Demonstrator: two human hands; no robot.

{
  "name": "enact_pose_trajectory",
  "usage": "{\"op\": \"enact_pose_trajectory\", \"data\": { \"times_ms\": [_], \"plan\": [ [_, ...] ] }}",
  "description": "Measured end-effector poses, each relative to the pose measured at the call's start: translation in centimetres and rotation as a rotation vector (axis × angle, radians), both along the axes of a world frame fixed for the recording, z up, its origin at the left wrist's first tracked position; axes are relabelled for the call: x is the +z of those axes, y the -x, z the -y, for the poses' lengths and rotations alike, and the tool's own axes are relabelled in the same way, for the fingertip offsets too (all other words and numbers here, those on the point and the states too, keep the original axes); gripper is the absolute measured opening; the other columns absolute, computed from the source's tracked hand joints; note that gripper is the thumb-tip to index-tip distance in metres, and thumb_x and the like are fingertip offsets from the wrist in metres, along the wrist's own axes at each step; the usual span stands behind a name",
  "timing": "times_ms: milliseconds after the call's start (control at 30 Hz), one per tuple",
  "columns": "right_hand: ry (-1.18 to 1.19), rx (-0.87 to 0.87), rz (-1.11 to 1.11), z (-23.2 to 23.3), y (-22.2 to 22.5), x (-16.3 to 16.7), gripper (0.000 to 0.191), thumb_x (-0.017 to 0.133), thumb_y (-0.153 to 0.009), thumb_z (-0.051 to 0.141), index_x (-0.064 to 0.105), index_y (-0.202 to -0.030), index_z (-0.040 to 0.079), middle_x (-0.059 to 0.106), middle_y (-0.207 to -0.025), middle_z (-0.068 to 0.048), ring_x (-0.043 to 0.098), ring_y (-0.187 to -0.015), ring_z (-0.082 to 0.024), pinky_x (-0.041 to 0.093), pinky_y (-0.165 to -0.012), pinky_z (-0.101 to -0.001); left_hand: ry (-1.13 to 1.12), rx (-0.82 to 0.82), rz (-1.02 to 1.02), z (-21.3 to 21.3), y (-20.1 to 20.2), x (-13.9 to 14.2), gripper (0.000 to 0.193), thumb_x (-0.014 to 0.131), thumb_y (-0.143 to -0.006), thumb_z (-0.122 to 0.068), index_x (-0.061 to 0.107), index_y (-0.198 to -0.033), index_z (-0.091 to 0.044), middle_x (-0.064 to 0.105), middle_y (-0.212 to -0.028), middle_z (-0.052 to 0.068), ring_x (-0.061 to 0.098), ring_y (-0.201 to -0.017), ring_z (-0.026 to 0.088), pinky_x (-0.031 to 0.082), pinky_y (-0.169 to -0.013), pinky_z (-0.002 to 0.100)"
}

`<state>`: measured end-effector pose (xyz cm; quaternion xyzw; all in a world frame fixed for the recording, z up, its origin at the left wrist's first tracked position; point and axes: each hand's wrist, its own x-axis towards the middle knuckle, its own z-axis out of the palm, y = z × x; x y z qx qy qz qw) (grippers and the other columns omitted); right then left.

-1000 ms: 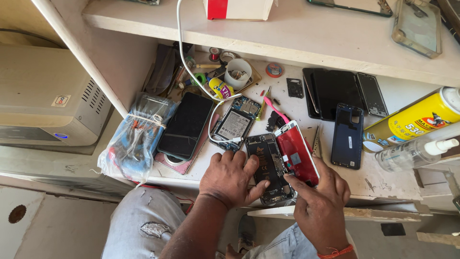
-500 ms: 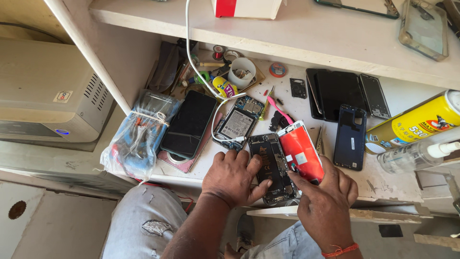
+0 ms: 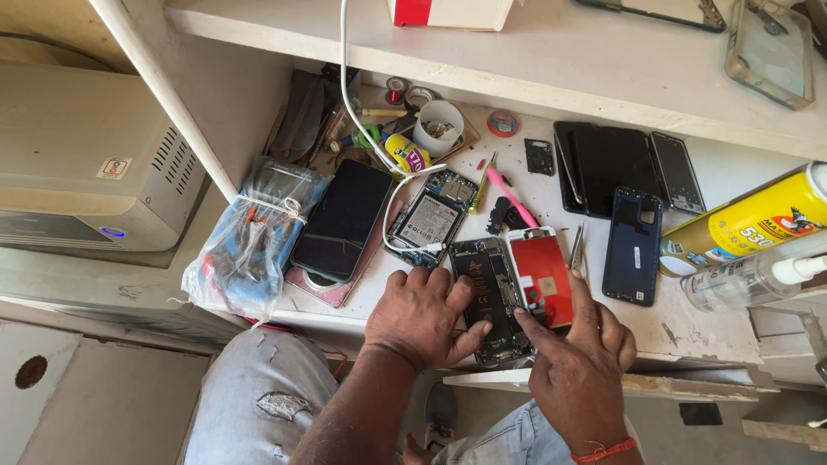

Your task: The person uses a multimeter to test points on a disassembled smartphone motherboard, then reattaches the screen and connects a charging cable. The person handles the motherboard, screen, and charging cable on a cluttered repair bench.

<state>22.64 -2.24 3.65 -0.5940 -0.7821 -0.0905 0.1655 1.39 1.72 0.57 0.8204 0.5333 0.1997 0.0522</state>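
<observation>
Hands met at the lower centre of the frame over an opened phone [image 3: 489, 297] lying face-up on the white bench [image 3: 689, 319]. My left hand [image 3: 424, 317] was clamped flat on the phone's left side, fingers spread over the chassis and thumb hooked under its lower end. My right hand [image 3: 579, 366] pinched the lifted red-backed screen panel [image 3: 541, 277] along its right edge, forefinger pointing in toward the seam between panel and body.

I judged the step to be the separation of screen from chassis, with the panel hinged up but not yet free. The next move, as I read it, called for a slow, shallow lift, since any ribbon between the two halves was hidden from me.

Room was tight. Tweezers [image 3: 576, 248] lay just right of the panel, a dark blue back cover [image 3: 633, 248] beyond them, and a second gutted phone [image 3: 431, 220] with a white cable [image 3: 362, 120] sat just above the left hand. A black phone [image 3: 343, 220] lay left of centre. The bench edge ran right under my wrists, so open space was only toward me.
</observation>
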Motion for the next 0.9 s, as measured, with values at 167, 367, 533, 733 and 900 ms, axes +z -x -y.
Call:
{"op": "enact_pose_trajectory", "data": {
  "times_ms": [167, 367, 533, 733, 900],
  "plan": [
    [0.001, 0.007, -0.009, -0.1, -0.1, -0.2, 0.056, 0.068, -0.063, 0.004, 0.079, -0.111, 0.031, 0.038, -0.158, -0.016, 0.04, -0.134, -0.034, 0.024, -0.11, -0.0486, -0.007, 0.0, 0.006, 0.0, 0.1, 0.0, 0.059, 0.059, -0.086, -0.067, 0.065, -0.11, -0.013, 0.064, -0.096, 0.012, 0.062, -0.089, 0.032, 0.045, -0.075, 0.047],
    [-0.05, 0.066, -0.036, 0.0, 0.2, 0.2, 0.043, 0.067, -0.068, 0.011, 0.081, -0.106, 0.024, 0.043, -0.155, -0.019, 0.043, -0.133, -0.034, 0.024, -0.111, -0.0489, -0.011, 0.0, 0.015, 0.0, 0.0, -0.1, 0.059, 0.059, -0.086, -0.067, 0.065, -0.109, -0.013, 0.064, -0.097, 0.011, 0.062, -0.089, 0.032, 0.045, -0.075, 0.048],
    [-0.054, 0.087, -0.002, -0.2, 0.6, 0.9, 0.042, 0.068, -0.065, 0.016, 0.082, -0.105, 0.019, 0.044, -0.154, -0.02, 0.042, -0.134, -0.034, 0.023, -0.111, -0.0503, -0.012, 0.002, 0.024, 0.0, 0.0, -0.1, 0.061, 0.06, -0.085, -0.068, 0.065, -0.111, -0.012, 0.064, -0.098, 0.012, 0.063, -0.09, 0.032, 0.045, -0.075, 0.048],
    [-0.018, 0.079, 0.008, -0.8, 0.9, 1.4, 0.034, 0.069, -0.066, 0.019, 0.083, -0.098, 0.018, 0.046, -0.152, -0.02, 0.04, -0.137, -0.032, 0.021, -0.114, -0.0502, 0.008, 0.002, 0.001, -0.2, -0.1, -0.1, 0.066, 0.059, -0.085, -0.07, 0.063, -0.115, -0.011, 0.064, -0.099, 0.013, 0.063, -0.091, 0.032, 0.045, -0.075, 0.047],
    [-0.003, 0.085, -0.032, -0.8, 0.7, 0.8, 0.036, 0.069, -0.066, 0.018, 0.083, -0.099, 0.018, 0.047, -0.151, -0.02, 0.04, -0.136, -0.034, 0.022, -0.114, -0.0494, 0.009, -0.005, 0.012, -0.1, 0.0, -0.2, 0.07, 0.058, -0.084, -0.073, 0.064, -0.116, -0.011, 0.064, -0.101, 0.012, 0.062, -0.091, 0.031, 0.045, -0.076, 0.047]
  ]
}}
